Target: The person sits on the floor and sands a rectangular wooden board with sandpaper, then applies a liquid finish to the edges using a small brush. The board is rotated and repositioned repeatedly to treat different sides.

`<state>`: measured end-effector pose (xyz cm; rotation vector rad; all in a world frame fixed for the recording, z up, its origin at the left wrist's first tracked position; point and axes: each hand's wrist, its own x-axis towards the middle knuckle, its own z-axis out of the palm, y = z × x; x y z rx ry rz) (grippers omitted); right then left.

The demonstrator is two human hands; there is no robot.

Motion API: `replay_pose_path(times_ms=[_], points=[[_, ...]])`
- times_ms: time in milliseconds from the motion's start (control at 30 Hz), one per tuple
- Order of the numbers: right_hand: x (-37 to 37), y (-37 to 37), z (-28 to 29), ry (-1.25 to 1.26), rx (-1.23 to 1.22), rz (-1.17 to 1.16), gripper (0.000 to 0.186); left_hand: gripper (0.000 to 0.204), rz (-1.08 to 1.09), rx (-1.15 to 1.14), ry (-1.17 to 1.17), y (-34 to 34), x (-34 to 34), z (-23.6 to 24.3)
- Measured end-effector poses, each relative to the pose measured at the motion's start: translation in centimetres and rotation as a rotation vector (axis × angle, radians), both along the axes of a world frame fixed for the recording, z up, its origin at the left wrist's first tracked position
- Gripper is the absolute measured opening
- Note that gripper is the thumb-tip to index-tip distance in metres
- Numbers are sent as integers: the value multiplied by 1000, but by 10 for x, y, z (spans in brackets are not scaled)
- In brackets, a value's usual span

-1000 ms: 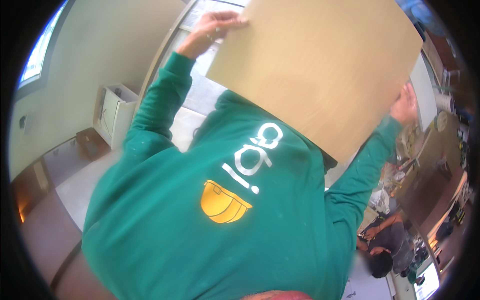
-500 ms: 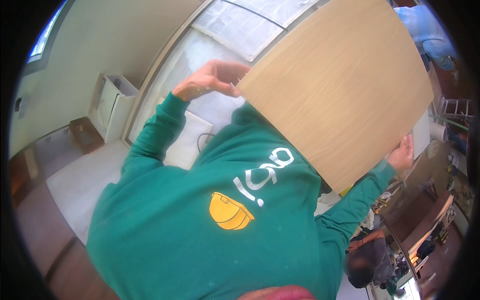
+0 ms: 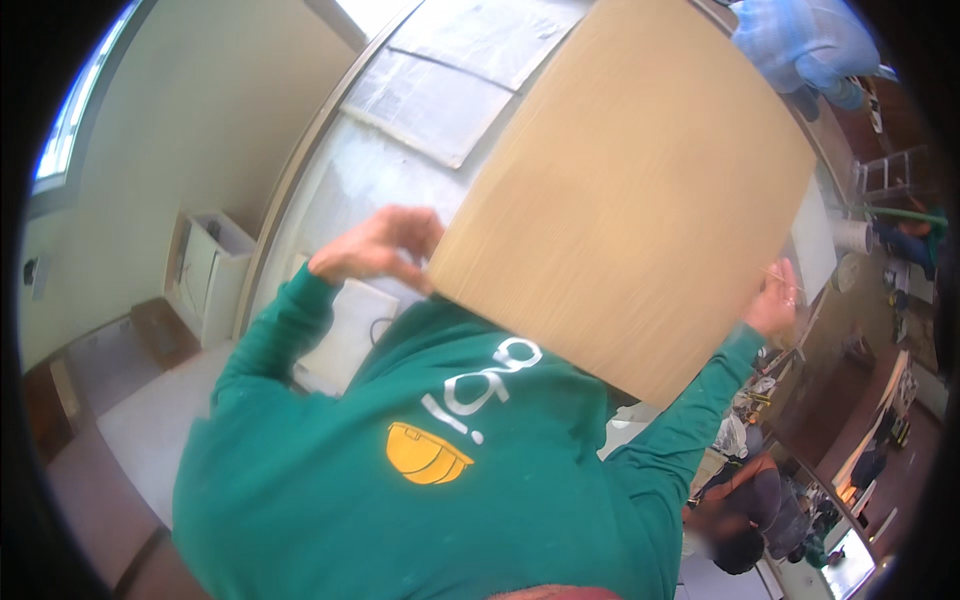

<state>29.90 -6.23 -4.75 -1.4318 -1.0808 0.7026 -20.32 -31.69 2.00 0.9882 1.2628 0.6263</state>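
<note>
A large light wood-grained board (image 3: 625, 190) lies tilted across the view in front of my green-sleeved body. My left hand (image 3: 385, 250) is closed on its left edge near the lower left corner, thumb and fingers at the edge. My right hand (image 3: 775, 298) holds the opposite edge, with part of the fingers hidden behind it. Pale worn sheets or slabs (image 3: 425, 110) lie beyond the board on the left, and a pale flat piece (image 3: 340, 335) with a dark loop sits below my left hand.
A person in light blue (image 3: 805, 45) stands at the upper right, another person (image 3: 745, 505) works at the lower right. A ladder (image 3: 890, 175), white bucket (image 3: 855, 237) and cluttered items fill the right side. A white cabinet (image 3: 210, 275) and brown box (image 3: 165, 330) stand at the left.
My left hand has moved down in the view from the board's upper left edge to near its lower corner. The board now sits lower in the view, with more pale sheets visible beyond it.
</note>
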Motion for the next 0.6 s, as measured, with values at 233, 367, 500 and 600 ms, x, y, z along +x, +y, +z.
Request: replay_pose_path(times_ms=[233,367,500,600], points=[[-23,-9,9,-167,-17,16,27,34,114,-21,73,31,-6,11],[-30,-8,6,65,0,49,36,33,155,123,150,76,-14,8],[-25,-8,7,165,-28,33,42,28,225,289,255,138,-23,6],[-1,-15,3,122,-84,-38,43,32,312,380,181,184,-30,3]])
